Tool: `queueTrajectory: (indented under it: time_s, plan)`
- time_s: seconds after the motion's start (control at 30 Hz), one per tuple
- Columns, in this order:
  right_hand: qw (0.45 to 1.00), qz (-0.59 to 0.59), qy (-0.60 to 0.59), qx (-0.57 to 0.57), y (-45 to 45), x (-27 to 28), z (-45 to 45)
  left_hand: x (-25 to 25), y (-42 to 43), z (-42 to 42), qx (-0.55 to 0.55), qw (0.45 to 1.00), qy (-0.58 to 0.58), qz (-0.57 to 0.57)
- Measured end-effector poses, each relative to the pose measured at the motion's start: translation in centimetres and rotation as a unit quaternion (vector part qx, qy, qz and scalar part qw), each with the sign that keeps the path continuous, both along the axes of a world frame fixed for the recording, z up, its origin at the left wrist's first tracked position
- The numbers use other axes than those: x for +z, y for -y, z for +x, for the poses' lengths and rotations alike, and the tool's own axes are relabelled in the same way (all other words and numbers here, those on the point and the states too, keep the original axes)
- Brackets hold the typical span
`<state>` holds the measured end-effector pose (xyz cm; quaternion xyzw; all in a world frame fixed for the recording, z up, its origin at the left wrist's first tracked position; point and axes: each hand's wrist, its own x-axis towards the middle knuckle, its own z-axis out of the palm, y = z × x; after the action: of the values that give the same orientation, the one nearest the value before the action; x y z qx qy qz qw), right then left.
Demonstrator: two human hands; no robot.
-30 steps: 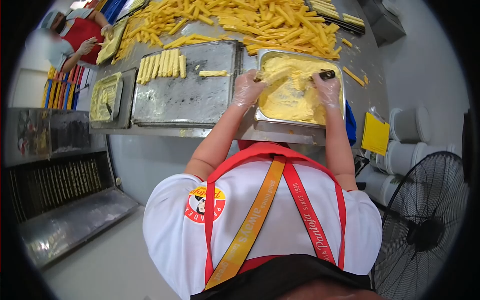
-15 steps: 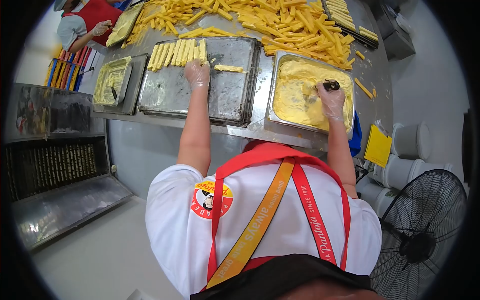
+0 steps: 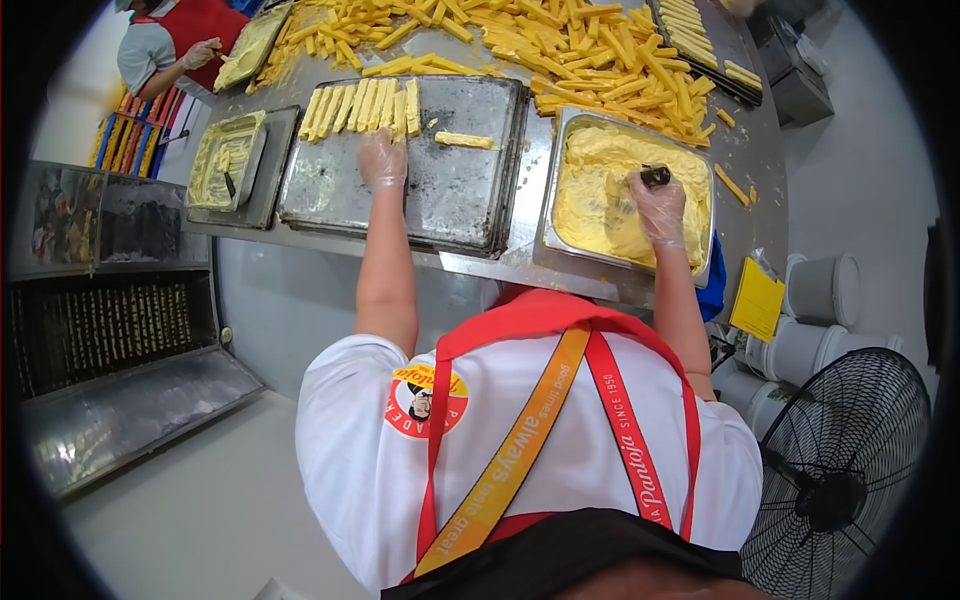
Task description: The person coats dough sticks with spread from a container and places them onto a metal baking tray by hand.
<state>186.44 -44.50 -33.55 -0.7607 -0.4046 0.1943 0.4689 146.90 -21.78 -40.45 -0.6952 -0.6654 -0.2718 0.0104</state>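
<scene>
Reaches with the left hand (image 3: 382, 160), in a clear plastic glove, over a dark metal tray (image 3: 400, 205), with fingers drawn close together just below a row of pale sticks (image 3: 370, 106); cannot tell whether touching them or holding anything. Grips a black-handled tool (image 3: 655, 176) in the gloved right hand (image 3: 660, 212), with fingers wrapped narrowly around it, above a deep pan (image 3: 553, 185). Compared with a second ago, has brought the left hand across from the edge of that pan to the tray; compared with half a second ago, has drawn it slightly left of the end stick, leaving that one bare of fingers. Seems, by that, to have made the row longer by one. Under the right hand, in the deep pan, a thick layer of yellow paste (image 3: 610, 150), spread unevenly up to the walls. To the right of the left hand, on the tray, a single stick (image 3: 463, 140) lying crosswise, apart from the row. Well to the left of the left hand, a shallow pan (image 3: 256, 150) with pale smears and a dark-handled utensil (image 3: 229, 185) inside. Beyond both hands, a big heap of deeper yellow sticks (image 3: 610, 65) on the metal table (image 3: 530, 190); past the right hand, another tray (image 3: 735, 83) bearing pale sticks in line. Far off, beyond the left hand, a co-worker's gloved hand (image 3: 203, 52) beside a paste-coated pan (image 3: 252, 48).
</scene>
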Motion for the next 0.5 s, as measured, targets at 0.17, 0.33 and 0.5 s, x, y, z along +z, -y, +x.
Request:
queueTrajectory:
  time_s: [0.17, 0.33, 0.5]
  plan:
    - [0.999, -0.006, 0.034, 0.007, 0.0, 0.5, -0.5, 0.3, -1.2, 0.8, 0.008, 0.994, -0.094, -0.045]
    - [0.999, 0.0, 0.05, 0.013, 0.0, 1.3, -0.9, -0.1, -2.0, 1.3, -0.004, 0.992, -0.122, -0.032]
    - [0.99, 0.043, 0.105, 0.082, 0.0, 1.5, -2.3, -2.8, -2.9, 0.6, 0.007, 0.995, -0.101, 0.017]
